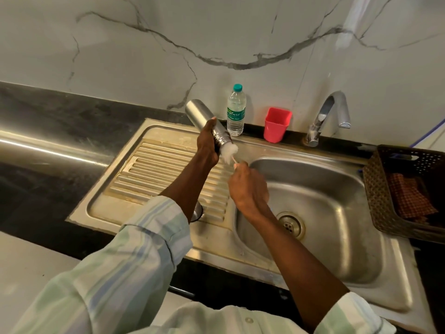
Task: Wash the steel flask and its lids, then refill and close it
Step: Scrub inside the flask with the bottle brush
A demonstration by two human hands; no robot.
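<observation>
My left hand (207, 145) grips the steel flask (201, 114) near its mouth, holding it tilted above the drainboard with the base up and to the left. A white bottle brush (230, 150) sticks out of the flask's mouth. My right hand (248, 189) pinches the thin brush handle just below the bristles. A steel lid (198, 211) stands on the drainboard, mostly hidden behind my left forearm.
A plastic water bottle (236, 112) and a red cup (277, 125) stand at the sink's back rim. The tap (327, 116) is at the right, over the steel sink basin (337, 189). A brown basket (385, 189) with a checked cloth sits at far right.
</observation>
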